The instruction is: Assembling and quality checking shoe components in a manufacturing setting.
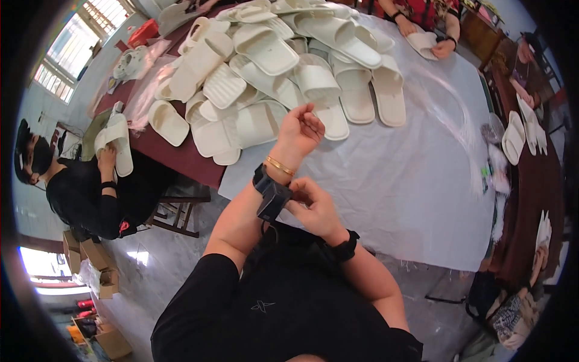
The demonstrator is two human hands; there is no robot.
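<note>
My left hand point(300, 134) is raised over the near edge of the slipper pile, palm turned up and fingers curled in, with nothing in it. A gold bracelet point(280, 166) circles that wrist. Just below sits a small black box-shaped device point(274, 201) on a black strap, a cable hanging from it. My right hand point(313, 208) grips the device's edge between thumb and fingers; the exact spot is partly hidden. Another black band point(342, 246) is around my right wrist. Nearest to my left hand lies a white slide slipper point(330, 117).
A heap of white slippers point(265, 51) covers the far part of the table, on a pale sheet point(386, 193). At left a seated person point(84, 193) holds a slipper point(114, 145); another person's hands point(443, 48) hold one at the far right. A stool point(181, 211) stands at left.
</note>
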